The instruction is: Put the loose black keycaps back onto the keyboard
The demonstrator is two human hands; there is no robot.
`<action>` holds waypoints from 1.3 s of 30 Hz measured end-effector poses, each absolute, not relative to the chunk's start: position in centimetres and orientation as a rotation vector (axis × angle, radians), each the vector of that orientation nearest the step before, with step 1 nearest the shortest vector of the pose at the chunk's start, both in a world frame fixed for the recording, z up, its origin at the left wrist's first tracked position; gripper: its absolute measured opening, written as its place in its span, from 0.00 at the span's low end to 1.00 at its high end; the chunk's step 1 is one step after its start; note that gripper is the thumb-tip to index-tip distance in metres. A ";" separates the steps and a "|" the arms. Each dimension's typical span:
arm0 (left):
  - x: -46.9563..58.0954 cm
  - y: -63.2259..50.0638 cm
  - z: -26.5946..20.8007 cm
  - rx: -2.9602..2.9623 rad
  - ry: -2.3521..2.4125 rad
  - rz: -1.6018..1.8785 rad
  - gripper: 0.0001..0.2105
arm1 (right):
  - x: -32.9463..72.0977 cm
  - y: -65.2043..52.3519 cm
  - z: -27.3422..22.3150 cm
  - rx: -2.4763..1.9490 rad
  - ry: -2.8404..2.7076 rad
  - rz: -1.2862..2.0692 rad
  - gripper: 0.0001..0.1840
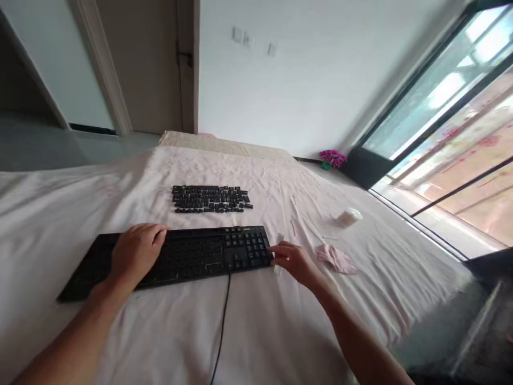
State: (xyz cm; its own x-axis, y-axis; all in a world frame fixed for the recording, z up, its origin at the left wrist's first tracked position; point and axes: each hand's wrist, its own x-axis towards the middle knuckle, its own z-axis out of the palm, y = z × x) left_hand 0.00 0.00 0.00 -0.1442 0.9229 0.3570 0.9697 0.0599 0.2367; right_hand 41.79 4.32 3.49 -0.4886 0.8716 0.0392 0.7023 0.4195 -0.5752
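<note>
A black keyboard [192, 256] lies on the pink-white sheet, its main block stripped of keycaps while the number pad at the right still has keys. My left hand [138, 251] lies across its left part, closed on it with the fingers curled toward the far edge. At the right end, my right hand [292, 261] grips the keyboard's side edge by the number pad with bent fingers. Beyond the keyboard, loose black keycaps [208, 199] are laid out in rows. A cable [222, 326] runs from the keyboard's near edge toward me.
Right of my right hand lies a crumpled pink cloth [335, 259]. Farther right is a whitish bundle [349, 217], with thin sticks [293, 228] on the creased sheet [272, 331]. Purple flowers [332, 158] stand by the window wall. A door [148, 64] is at the back left.
</note>
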 end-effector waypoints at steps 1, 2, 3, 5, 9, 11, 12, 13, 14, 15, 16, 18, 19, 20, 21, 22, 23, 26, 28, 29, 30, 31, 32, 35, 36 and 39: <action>0.1 0.0 0.0 -1.977 -2.207 -0.651 0.16 | 41.7 4.3 3.4 -1.362 -2.341 0.717 0.14; 0.1 -0.1 0.1 -1.974 -2.209 -0.656 0.16 | 41.7 4.3 3.4 -1.367 -2.340 0.714 0.14; 0.2 -0.1 0.1 -1.972 -2.209 -0.662 0.16 | 41.6 4.3 3.4 -1.370 -2.345 0.704 0.15; 0.2 -0.2 0.1 -1.966 -2.204 -0.675 0.15 | 41.4 4.1 3.7 -1.369 -2.373 0.666 0.15; 0.2 -0.2 0.0 -1.960 -2.181 -0.697 0.15 | 41.0 3.8 4.8 -1.357 -2.472 0.536 0.15; 0.2 -0.2 0.0 -1.960 -2.178 -0.699 0.14 | 40.8 3.7 5.2 -1.361 -2.503 0.497 0.15; 0.2 -0.2 0.0 -1.958 -2.181 -0.699 0.14 | 40.7 3.7 5.3 -1.365 -2.512 0.490 0.15; 0.2 -0.2 0.0 -1.958 -2.183 -0.698 0.14 | 40.6 3.7 5.4 -1.370 -2.518 0.485 0.14; 0.2 -0.2 0.0 -1.958 -2.184 -0.697 0.14 | 40.6 3.7 5.5 -1.372 -2.526 0.481 0.14; 0.2 -0.2 0.0 -1.957 -2.185 -0.699 0.14 | 40.5 3.7 5.6 -1.370 -2.540 0.472 0.14; 0.2 -0.2 0.0 -1.960 -2.182 -0.700 0.14 | 40.5 3.7 5.6 -1.367 -2.557 0.460 0.14; 0.2 -0.2 -0.1 -1.961 -2.177 -0.707 0.14 | 40.4 3.7 5.7 -1.363 -2.593 0.425 0.13; 0.1 -0.2 -0.1 -1.961 -2.176 -0.709 0.14 | 40.4 3.6 5.7 -1.362 -2.607 0.405 0.13; 0.1 -0.2 -0.1 -1.959 -2.178 -0.711 0.14 | 40.3 3.5 5.7 -1.362 -2.617 0.383 0.13; 0.1 -0.2 -0.1 -1.957 -2.180 -0.710 0.14 | 40.3 3.3 5.6 -1.362 -2.623 0.355 0.13; 0.1 -0.2 -0.1 -1.957 -2.180 -0.709 0.14 | 40.2 3.1 5.5 -1.360 -2.627 0.317 0.13; 0.1 -0.2 -0.1 -1.956 -2.180 -0.708 0.14 | 40.2 2.8 5.4 -1.359 -2.632 0.271 0.13; 0.1 -0.2 -0.1 -1.958 -2.169 -0.708 0.14 | 40.1 1.6 4.6 -1.356 -2.644 0.098 0.17; 0.2 -0.2 -0.1 -1.957 -2.164 -0.716 0.14 | 40.0 0.8 4.1 -1.362 -2.642 -0.028 0.20; 0.2 -0.2 0.0 -1.957 -2.162 -0.719 0.14 | 40.0 0.4 3.9 -1.369 -2.640 -0.088 0.21; 0.2 -0.2 0.0 -1.958 -2.161 -0.719 0.14 | 39.9 0.1 3.7 -1.380 -2.639 -0.144 0.22; 0.2 -0.2 0.0 -1.959 -2.160 -0.717 0.14 | 39.9 -0.2 3.6 -1.390 -2.640 -0.192 0.22; 0.2 -0.2 0.0 -1.960 -2.160 -0.713 0.14 | 39.8 -0.4 3.5 -1.399 -2.644 -0.232 0.22; 0.1 -0.3 0.0 -1.958 -2.168 -0.700 0.14 | 39.6 -0.7 3.5 -1.414 -2.644 -0.303 0.24; 0.1 -0.3 0.0 -1.958 -2.171 -0.697 0.14 | 39.6 -0.7 3.4 -1.418 -2.640 -0.313 0.25; 0.1 -0.3 0.0 -1.959 -2.176 -0.690 0.14 | 39.7 -0.8 2.9 -1.439 -2.617 -0.314 0.26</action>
